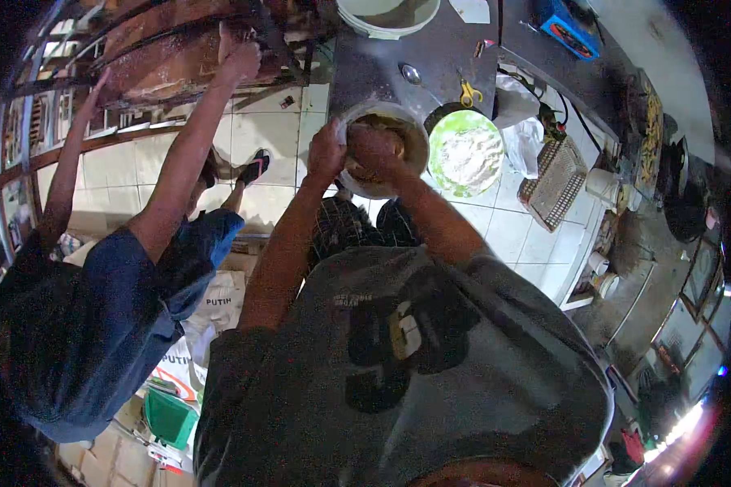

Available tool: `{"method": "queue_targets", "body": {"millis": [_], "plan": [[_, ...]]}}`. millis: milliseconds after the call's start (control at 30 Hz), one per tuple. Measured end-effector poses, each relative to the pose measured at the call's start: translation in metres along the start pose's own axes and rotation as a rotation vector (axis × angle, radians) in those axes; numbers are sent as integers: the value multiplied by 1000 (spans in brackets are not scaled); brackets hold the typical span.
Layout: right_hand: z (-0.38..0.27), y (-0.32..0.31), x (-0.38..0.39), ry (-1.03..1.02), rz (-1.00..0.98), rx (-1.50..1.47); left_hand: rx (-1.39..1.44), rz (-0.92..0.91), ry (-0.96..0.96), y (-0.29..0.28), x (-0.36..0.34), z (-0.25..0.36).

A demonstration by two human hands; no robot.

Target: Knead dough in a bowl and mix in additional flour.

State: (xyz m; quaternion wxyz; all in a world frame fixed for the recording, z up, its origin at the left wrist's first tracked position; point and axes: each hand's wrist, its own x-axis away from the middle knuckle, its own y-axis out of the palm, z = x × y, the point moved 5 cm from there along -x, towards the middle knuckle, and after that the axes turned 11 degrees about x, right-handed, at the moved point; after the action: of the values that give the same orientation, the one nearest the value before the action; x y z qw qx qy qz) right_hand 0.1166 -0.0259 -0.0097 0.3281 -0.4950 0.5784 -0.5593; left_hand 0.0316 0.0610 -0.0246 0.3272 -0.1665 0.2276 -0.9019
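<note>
A pale round tub (417, 150) with brownish contents stands at the near edge of a dark table. My left hand (327, 152) is closed around its left rim. Down inside the tub is my right hand (375, 148); its fingers are hidden among the contents and blurred. Just right of the tub sits a green bowl (447, 180) heaped with white powder (473, 154). A metal spoon (412, 75) and yellow-handled scissors (469, 91) lie on the table beyond them.
A white bucket (386, 32) stands at the table's far side, and a blue basket (568, 31) farther right. A perforated crate (554, 183) and a plastic bag (528, 146) are to the right. On the left, a co-worker (97, 300) reaches toward a brown surface (162, 49).
</note>
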Motion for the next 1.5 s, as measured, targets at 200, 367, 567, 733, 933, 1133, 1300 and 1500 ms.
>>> {"method": "queue_targets", "body": {"millis": [200,367,567,733,933,1133,1300,1500], "plan": [[7,31,53,-323,-47,63,-64,142,185,-10,-17,13],[32,38,10,80,-278,-46,108,441,175,-30,21,18],[-10,26,-2,113,31,174,127,355,-169,-4,56,12],[-1,-5,37,-337,-327,-137,85,363,-178,-10,43,-5],[4,-2,-6,147,-283,-111,167,240,-58,-19,34,3],[-3,-9,2,-274,-158,-376,177,113,-146,-23,16,11],[18,5,-2,196,-445,-173,60,91,0,-22,13,19],[11,1,-5,-121,-109,-124,127,170,7,-16,8,11]]}}
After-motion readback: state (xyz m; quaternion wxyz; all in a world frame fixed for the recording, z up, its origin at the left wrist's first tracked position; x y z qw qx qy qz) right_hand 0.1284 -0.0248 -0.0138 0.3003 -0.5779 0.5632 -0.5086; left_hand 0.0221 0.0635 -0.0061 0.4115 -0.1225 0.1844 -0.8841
